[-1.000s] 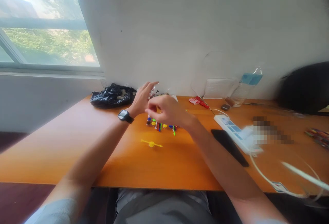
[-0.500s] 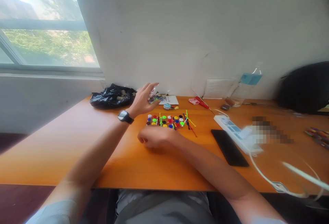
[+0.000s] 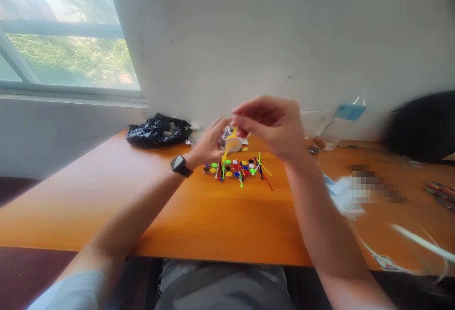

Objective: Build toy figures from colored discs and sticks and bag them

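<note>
My right hand (image 3: 272, 127) is raised above the table, thumb and finger pinched on the top of a thin yellow plastic stick (image 3: 234, 132). A pale round disc (image 3: 233, 145) shows on the stick, blurred by motion. To its left, my left hand (image 3: 209, 143) has its fingers stretched and its thumb apart; whether it touches the disc is hard to see. Below both hands lie several coloured round discs (image 3: 229, 174) in rows. Thin coloured sticks (image 3: 241, 180) lie among them, and more sticks (image 3: 261, 165) sit at the right end.
A black plastic bag (image 3: 156, 132) lies at the back left by the wall. At the right are a white power strip (image 3: 343, 191) with cables, a clear bottle (image 3: 350, 112) with a blue label, a black bag (image 3: 423, 120) and a bundle of coloured sticks (image 3: 441, 194).
My right hand has risen from the table in front of the discs, bringing up the yellow stick and pale disc. My left hand has shifted slightly right. A green stick now shows where my right hand was.
</note>
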`<state>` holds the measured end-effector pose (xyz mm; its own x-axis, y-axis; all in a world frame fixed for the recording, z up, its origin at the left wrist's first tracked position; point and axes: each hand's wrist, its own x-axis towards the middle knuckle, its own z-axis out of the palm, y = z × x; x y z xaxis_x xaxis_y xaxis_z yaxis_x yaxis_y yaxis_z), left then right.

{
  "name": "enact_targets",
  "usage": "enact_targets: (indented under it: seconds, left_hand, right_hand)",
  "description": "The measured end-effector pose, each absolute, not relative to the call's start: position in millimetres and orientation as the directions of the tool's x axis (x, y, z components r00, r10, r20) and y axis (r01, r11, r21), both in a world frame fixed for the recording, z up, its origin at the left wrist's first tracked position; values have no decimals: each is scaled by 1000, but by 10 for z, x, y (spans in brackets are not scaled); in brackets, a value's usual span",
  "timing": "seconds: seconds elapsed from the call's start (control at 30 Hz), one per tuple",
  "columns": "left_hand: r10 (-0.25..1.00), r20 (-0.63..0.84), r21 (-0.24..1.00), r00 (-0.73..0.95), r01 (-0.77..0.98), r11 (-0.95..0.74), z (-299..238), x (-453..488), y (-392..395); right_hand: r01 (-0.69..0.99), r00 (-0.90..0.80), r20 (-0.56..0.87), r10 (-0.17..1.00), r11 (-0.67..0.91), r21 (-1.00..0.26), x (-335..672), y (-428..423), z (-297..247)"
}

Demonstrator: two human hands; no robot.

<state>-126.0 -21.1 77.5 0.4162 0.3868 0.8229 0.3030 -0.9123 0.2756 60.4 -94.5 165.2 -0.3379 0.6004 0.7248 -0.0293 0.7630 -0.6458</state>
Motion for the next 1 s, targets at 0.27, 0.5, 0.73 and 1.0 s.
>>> enact_targets:
  seconds: [0.27, 0.5, 0.73, 1.0]
  left_hand:
    - [415, 786, 274, 458, 344, -898, 774, -1209, -258]
    - [461, 779, 311, 426, 376, -873, 746, -1199, -231]
    - [477, 802, 318, 359, 419, -851, 757, -1204, -225]
    - [572, 803, 459, 168, 437, -773, 724, -1114, -241]
  right_hand:
    - [353, -106, 760, 641, 739, -574, 913, -691, 1694]
    - [550, -218, 634, 742, 630, -548, 792, -632, 1587]
    - [655, -308, 593, 744, 618, -435, 750, -690, 1592]
    - [529, -450, 518, 727, 685, -501, 741, -729, 1573]
